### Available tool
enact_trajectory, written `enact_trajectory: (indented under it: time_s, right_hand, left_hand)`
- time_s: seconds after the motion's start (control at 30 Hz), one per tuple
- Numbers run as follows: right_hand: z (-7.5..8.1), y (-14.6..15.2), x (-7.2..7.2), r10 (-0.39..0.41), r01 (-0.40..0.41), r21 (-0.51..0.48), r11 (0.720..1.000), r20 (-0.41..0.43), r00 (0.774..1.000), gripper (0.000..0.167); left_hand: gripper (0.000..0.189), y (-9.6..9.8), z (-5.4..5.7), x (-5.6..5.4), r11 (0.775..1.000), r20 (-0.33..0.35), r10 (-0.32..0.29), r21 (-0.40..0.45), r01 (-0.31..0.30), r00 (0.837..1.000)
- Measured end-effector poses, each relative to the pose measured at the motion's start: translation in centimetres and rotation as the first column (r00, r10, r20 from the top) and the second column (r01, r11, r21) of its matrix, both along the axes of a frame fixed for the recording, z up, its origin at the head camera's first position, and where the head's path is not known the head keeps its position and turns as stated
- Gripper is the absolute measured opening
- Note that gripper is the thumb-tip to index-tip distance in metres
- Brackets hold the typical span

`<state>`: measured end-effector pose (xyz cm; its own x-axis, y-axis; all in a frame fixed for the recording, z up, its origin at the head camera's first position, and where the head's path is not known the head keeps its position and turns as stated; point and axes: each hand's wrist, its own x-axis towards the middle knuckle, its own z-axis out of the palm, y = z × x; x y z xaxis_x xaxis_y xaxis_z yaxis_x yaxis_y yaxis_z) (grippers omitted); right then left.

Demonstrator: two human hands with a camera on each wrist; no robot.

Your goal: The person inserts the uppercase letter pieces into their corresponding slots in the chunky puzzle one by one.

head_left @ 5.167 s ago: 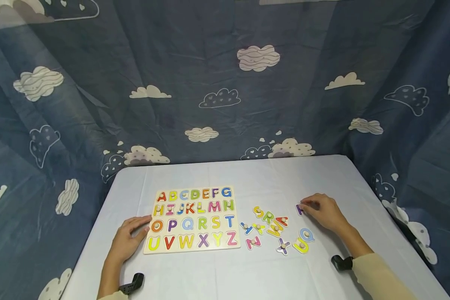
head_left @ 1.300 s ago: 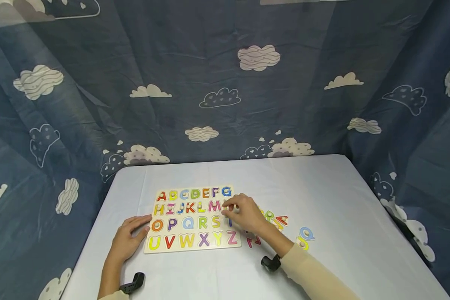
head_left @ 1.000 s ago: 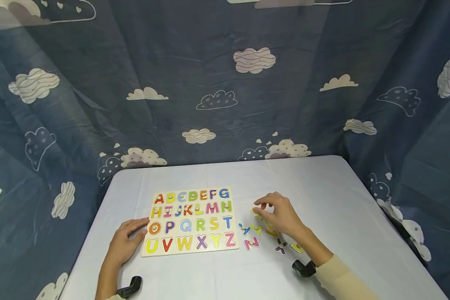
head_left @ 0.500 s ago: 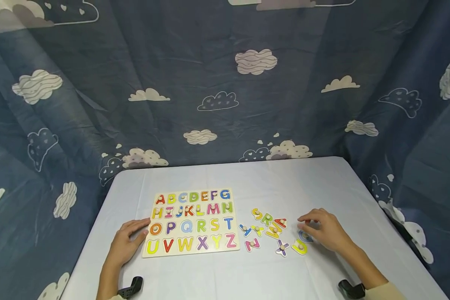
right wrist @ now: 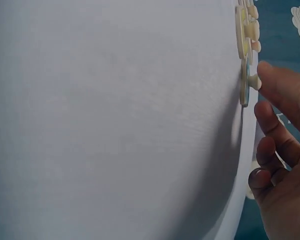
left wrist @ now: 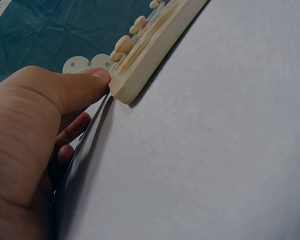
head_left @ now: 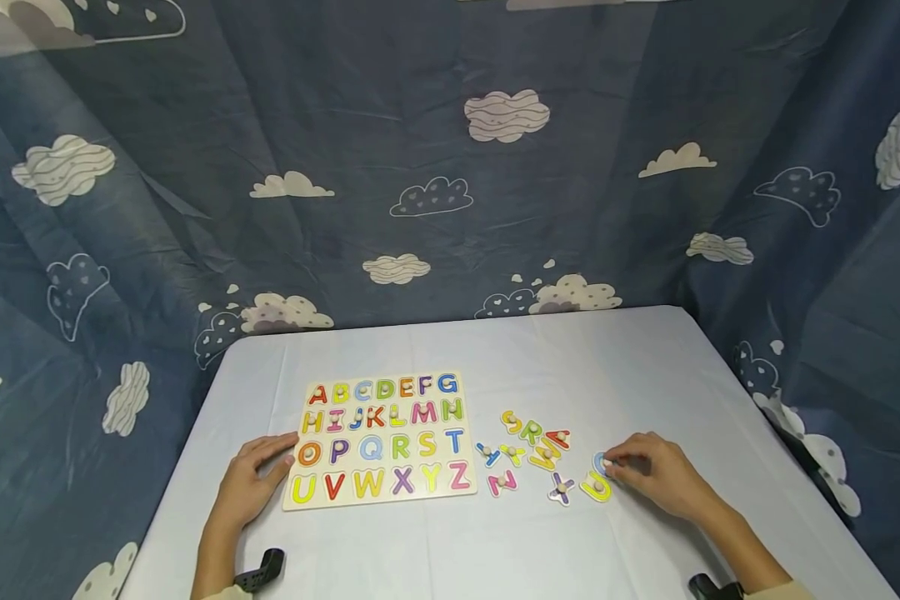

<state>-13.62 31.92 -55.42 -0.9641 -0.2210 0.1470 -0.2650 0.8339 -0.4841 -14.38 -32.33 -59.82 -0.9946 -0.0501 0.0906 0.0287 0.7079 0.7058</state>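
Note:
My left hand (head_left: 243, 483) rests at the left edge of a wooden alphabet puzzle board (head_left: 386, 504), fingers relaxed. In the left wrist view its thumb (left wrist: 85, 90) touches the board's corner. To the right, my right hand (head_left: 663, 475) pinches the knob of the blue letter Q piece (head_left: 599, 461), which is partly covered by the fingertips. The right wrist view shows this piece (right wrist: 245, 92) edge-on at the table surface, a fingertip at its knob. Just in front of it lies the yellow U piece (head_left: 597, 487).
Loose knobbed letters lie between board and right hand: a yellow S (head_left: 511, 422), green R (head_left: 530, 431), blue T (head_left: 487, 454), pink Z (head_left: 502, 482), purple X (head_left: 561, 488) and others. The board's upper rows hold knobbed letters. A cloud-print curtain (head_left: 450, 250) surrounds the white table (head_left: 390, 558).
My right hand had a small purple piece at the far right, reached over the board's right side, then came back rightward and lowered onto the Q piece. The left hand stayed at the board.

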Motion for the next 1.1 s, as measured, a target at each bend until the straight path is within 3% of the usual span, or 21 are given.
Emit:
enact_trajectory:
  time_s: [0.4, 0.6, 0.9, 1.1]
  right_hand:
    - [-0.6, -0.4, 0.2, -0.032, 0.032, 0.010, 0.999, 0.040, 0.999, 0.021]
    - [-0.6, -0.5, -0.1, -0.024, 0.024, -0.010, 1.000, 0.001, 1.000, 0.018]
    - [1.0, -2.5, -1.8, -0.001, -0.008, -0.071, 0.997, -0.131, 0.991, 0.018]
    - [2.1, -5.3, -3.2, 0.019, -0.034, -0.114, 0.993, -0.126, 0.992, 0.017]
  left_hand:
    - [0.041, 0.1, 0.1, 0.1, 1.000, 0.019, 0.008, 0.004, -0.008, 1.000]
    - [0.041, 0.1, 0.2, 0.0, 1.000, 0.006, 0.001, 0.006, -0.001, 1.000]
    - [0.041, 0.1, 0.3, 0.1, 1.000, 0.010, 0.008, -0.001, -0.008, 1.000]
    - [0.041, 0.2, 0.3, 0.1, 1.000, 0.007, 0.008, 0.006, -0.008, 1.000]
